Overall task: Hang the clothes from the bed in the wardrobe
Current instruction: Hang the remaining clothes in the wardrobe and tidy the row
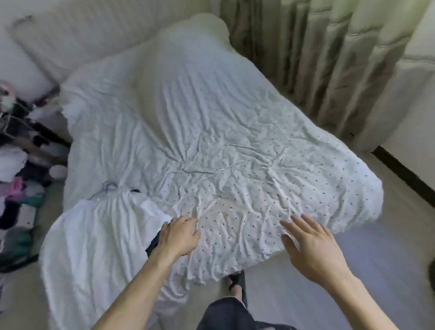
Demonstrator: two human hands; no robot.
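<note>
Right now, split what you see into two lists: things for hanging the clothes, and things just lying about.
For the job: white garment, dark cloth under it, bed, left hand, right hand.
Lying about: clutter pile on the floor, curtains.

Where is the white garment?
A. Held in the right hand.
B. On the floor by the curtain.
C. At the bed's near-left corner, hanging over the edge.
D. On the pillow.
C: the white garment drapes over the bed at its near-left corner, beside the left hand; the right hand holds nothing.
</note>
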